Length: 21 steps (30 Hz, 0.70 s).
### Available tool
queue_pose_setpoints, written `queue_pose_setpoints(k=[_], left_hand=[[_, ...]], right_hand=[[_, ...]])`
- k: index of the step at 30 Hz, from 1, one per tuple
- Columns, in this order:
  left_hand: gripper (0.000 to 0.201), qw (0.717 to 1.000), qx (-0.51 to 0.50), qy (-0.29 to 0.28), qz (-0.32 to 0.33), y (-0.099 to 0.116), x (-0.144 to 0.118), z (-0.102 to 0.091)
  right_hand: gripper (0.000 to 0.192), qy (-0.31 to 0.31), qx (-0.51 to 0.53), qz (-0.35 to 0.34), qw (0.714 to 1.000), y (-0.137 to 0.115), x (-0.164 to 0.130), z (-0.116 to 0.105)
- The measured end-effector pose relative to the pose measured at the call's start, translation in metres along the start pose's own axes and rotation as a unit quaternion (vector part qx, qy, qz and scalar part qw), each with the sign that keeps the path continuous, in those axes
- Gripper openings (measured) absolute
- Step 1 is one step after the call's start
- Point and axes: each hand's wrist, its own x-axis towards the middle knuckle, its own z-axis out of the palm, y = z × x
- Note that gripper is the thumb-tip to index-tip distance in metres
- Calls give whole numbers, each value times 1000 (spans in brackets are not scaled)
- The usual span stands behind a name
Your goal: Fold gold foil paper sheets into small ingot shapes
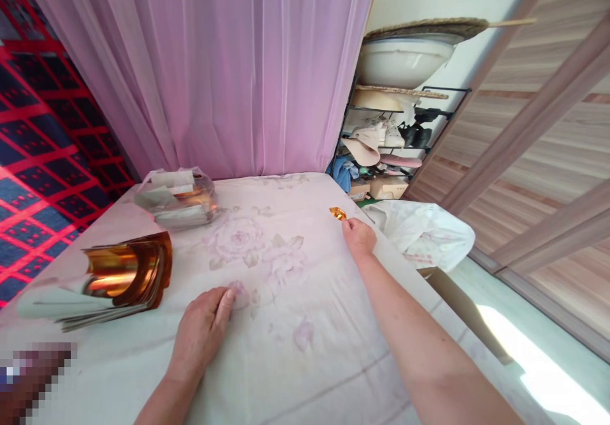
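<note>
My right hand (359,237) stretches to the far right side of the bed-like surface, its fingers pinching a small folded piece of gold foil paper (337,213). The shiny piece sticks out past the fingertips. My left hand (204,324) rests on the flowered cloth (286,310), fingers curled together and thumb laid along them, with nothing showing in it. Left of that hand stands a curved stack of gold foil paper sheets (126,272) with whitish backs. Behind the stack lies a clear plastic bag (178,199) holding more paper and foil.
A purple curtain (238,69) hangs behind the far edge. To the right are a black rack (381,110) with basins and hats, a white plastic bag (424,231) and an open cardboard box (462,310). Something blurred out (33,374) sits at lower left.
</note>
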Motion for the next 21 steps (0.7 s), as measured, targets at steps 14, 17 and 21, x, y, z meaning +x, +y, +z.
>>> queue_pose_setpoints(k=[14, 17, 21], left_hand=[[45, 1000, -5, 13, 1, -8, 0, 5], [46, 1000, -4, 13, 1, -6, 0, 3], [47, 1000, -4, 16, 0, -3, 1, 1]], right_hand=[[40, -24, -34, 42, 998, 8, 42, 16], [40, -25, -39, 38, 998, 8, 43, 18], [40, -23, -43, 38, 998, 8, 49, 20]])
